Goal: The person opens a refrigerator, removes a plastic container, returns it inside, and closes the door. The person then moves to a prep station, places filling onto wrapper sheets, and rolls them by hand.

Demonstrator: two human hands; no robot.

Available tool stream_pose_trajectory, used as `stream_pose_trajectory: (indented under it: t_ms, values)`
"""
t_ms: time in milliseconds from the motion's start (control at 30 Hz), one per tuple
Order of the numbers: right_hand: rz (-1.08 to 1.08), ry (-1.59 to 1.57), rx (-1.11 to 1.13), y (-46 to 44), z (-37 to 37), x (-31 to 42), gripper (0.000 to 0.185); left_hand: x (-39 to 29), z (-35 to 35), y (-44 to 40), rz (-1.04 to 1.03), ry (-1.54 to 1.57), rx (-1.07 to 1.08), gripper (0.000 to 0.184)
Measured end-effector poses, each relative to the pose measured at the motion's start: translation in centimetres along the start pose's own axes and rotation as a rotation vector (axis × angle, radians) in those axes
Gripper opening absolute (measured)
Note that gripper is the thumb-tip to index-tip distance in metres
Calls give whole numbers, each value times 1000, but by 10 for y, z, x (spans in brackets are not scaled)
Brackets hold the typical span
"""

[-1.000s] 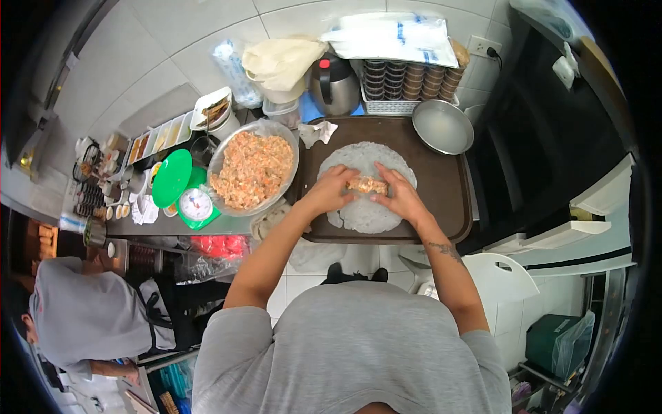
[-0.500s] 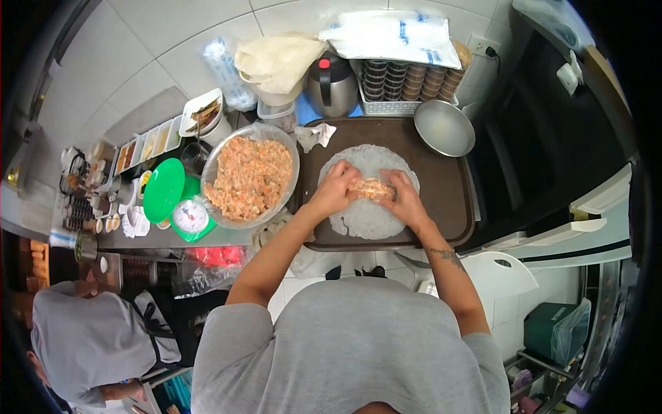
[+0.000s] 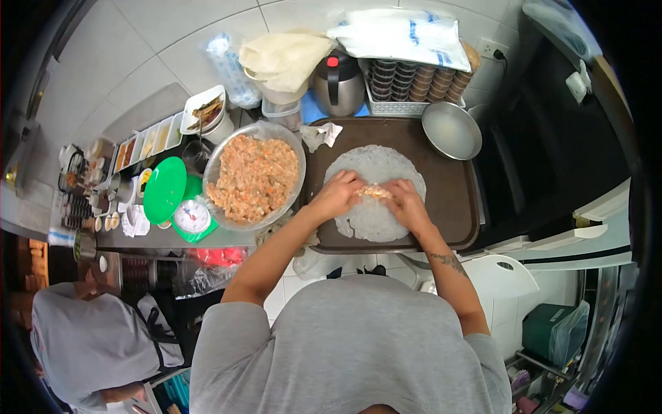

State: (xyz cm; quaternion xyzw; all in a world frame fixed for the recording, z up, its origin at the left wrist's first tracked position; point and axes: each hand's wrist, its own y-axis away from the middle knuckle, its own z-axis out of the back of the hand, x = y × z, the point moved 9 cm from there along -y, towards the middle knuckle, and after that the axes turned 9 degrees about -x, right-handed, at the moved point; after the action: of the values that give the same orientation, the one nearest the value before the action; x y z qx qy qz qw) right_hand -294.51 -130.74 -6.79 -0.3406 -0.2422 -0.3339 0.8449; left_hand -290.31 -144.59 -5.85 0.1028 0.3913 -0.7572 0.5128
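A round translucent wrapper sheet, like rice paper (image 3: 372, 224), lies on the brown tray (image 3: 448, 193). Across its middle sits a short log of orange-pink minced filling (image 3: 374, 192). My left hand (image 3: 339, 193) is curled around the log's left end. At the other end, my right hand (image 3: 408, 204) presses in with bent fingers. Only the middle of the log shows between them; my hands cover its ends. Left of the tray, a large bowl (image 3: 301, 148) holds a heap of the same minced filling (image 3: 252, 176).
A metal pan (image 3: 452, 131) rests on the tray's far right corner. Behind stand a thermos jug (image 3: 339, 90) and a basket of stacked lidded cups (image 3: 414, 84). A green kitchen scale (image 3: 192, 217) sits beside the bowl. Another person (image 3: 96, 338) works at the lower left.
My fingers have closed in further over the log, and less of it shows between my hands. The whole view has shifted slightly to the right.
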Motion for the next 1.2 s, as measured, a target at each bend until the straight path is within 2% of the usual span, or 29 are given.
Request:
stream_pose_trajectory:
  t_ms: [67, 167, 300, 367, 567, 667, 733, 800, 867, 967, 1000, 1067, 1100, 1167, 1200]
  values:
    - [29, 56, 108, 3, -7, -14, 58, 12, -7, 4, 24, -49, 56, 29]
    - [-13, 6, 31, 2, 14, -4, 56, 21, -5, 7, 48, -34, 61, 31]
    - [28, -77, -151, -7, 29, 21, 32, -6, 16, 2, 62, -112, -88, 24]
    - [78, -100, -167, -8, 16, 21, 25, -9, 9, -3, 40, -123, -71, 20]
    - [159, 3, -160, -8, -9, 14, 26, 0, -11, -1, 14, -124, -50, 18]
    - [103, 1, -208, -10, 2, 16, 21, 1, 0, -4, 71, -39, -97, 16]
    - [60, -31, -254, -13, 6, 14, 24, 0, 6, -9, 73, -18, -127, 15]
    - [30, -46, -190, -10, -2, 5, 31, -4, 0, -14, 28, -54, -134, 16]
    - [25, -40, -29, -6, -14, -14, 41, -5, -23, -16, 17, -104, -47, 20]
    - [-52, -133, 49, -4, -10, -24, 41, -1, -37, -13, 3, -170, 73, 22]
    - [-60, -149, -11, -5, 0, -19, 40, -2, -38, -14, -2, -190, 110, 22]
    - [-70, -180, -131, -6, 19, -10, 37, -3, -19, -18, 46, -133, -16, 21]
    - [-27, -125, -105, -7, 17, -8, 39, -2, -11, -20, 71, -104, -78, 20]
    - [51, -18, -47, -4, 12, -7, 43, -3, -25, -22, 16, -140, 39, 23]
    - [22, -15, 18, 1, 6, -14, 45, -5, -35, -19, -7, -153, 99, 25]
